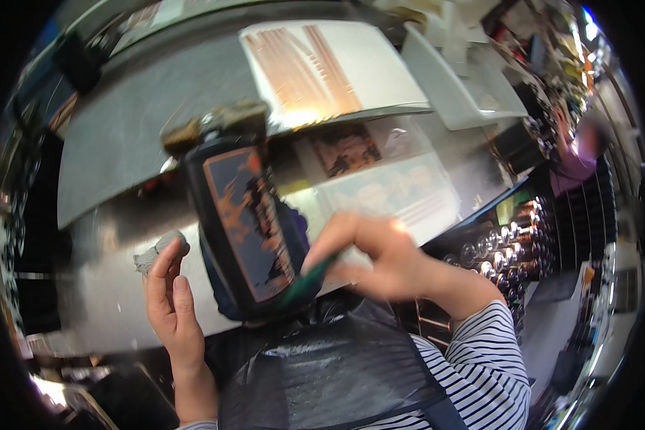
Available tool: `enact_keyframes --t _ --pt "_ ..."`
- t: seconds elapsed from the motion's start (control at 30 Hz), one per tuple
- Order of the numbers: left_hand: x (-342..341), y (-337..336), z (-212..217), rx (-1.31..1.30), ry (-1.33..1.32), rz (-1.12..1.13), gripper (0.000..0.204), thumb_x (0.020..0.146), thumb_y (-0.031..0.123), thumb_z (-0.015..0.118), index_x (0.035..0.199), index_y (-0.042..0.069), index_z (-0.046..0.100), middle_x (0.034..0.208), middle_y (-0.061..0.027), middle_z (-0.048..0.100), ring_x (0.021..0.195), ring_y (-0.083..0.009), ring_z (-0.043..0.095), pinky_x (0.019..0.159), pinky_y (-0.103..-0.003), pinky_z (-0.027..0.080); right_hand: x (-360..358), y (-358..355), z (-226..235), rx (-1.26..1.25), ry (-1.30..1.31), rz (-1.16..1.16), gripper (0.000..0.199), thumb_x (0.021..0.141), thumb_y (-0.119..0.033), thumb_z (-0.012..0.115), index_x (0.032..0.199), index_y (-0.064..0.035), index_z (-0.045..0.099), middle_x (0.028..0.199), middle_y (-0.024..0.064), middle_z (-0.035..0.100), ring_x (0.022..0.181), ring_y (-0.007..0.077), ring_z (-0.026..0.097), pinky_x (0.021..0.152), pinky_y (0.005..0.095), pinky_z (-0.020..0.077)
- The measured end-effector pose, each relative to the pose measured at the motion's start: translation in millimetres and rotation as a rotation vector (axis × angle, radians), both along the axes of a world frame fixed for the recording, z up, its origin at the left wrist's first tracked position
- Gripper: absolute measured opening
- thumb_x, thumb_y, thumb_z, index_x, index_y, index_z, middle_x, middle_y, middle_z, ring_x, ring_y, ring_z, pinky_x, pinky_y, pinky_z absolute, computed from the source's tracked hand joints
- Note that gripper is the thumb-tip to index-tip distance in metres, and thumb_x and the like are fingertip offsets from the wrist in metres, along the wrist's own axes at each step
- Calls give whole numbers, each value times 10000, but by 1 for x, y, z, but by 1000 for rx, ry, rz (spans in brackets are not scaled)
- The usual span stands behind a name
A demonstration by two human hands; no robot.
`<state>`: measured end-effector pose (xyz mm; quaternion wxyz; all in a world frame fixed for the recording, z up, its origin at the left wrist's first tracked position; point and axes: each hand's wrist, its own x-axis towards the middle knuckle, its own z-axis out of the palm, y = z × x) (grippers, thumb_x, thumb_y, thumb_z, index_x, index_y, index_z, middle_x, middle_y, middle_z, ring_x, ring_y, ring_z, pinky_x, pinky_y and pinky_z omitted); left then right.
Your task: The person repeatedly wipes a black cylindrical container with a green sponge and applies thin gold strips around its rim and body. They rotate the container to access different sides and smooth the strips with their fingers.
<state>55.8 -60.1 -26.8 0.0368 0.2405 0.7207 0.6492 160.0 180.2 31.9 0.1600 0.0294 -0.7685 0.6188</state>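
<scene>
A dark panel [236,215] with a copper-coloured border and an orange and black pattern sits in a black holder in front of me, tilted slightly to the left. My right hand [380,261], smeared by motion, pinches a thin green piece [312,279] at the panel's lower right edge. What kind of thing the green piece is, the blur hides. To the left of the holder, my left hand [172,304] is raised with its fingers stretched up. A grey knitted finger cover [161,251] shows at its fingertips, apparently worn on a finger partly hidden behind the others.
Behind the holder, a white sheet [380,64] with brownish stripes lies on a raised grey board [136,136]. A white plastic bin [473,93] stands at the back right. Several shiny round metal parts [494,247] fill the right side, where another person [577,161] is visible.
</scene>
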Motion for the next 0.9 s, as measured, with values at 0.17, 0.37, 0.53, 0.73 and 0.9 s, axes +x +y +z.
enact_keyframes --t 0.17,0.37,0.53,0.73,0.9 --pt "-23 42 -5 243 -381 -216 574 1031 398 317 1434 -10 329 1392 -129 444 1250 -203 460 1037 -341 373 14 111 -23 -11 -337 -409 187 929 -195 603 845 -34 646 673 -4 584 687 67 553 624 212 433" --pt "-28 62 3 233 -457 -60 498 1017 313 333 1402 0 372 1353 -128 472 1208 -188 487 1003 -333 404 -42 170 -36 1246 169 -483 305 751 -271 743 1005 -111 690 714 -10 561 685 139 543 548 270 461" --pt "-21 61 39 120 -38 172 437 936 105 398 1350 -33 428 1307 -147 493 1174 -177 492 1009 -339 402 -43 202 -66 1394 321 -416 164 743 -159 730 894 -121 680 689 -16 528 682 164 550 552 257 466" --pt "2 91 101 -289 -174 -348 333 938 86 417 1186 -53 590 1111 -128 593 979 -178 575 941 -309 428 -20 144 -8 881 427 -495 96 740 -97 750 753 -66 660 642 32 545 591 193 518 508 309 434" --pt "9 150 108 -150 -726 -682 243 981 127 485 1103 -38 614 907 -67 629 879 -111 579 797 -275 474 11 75 5 1021 701 -334 63 729 -75 706 751 -88 648 638 -34 507 547 100 509 422 202 355"
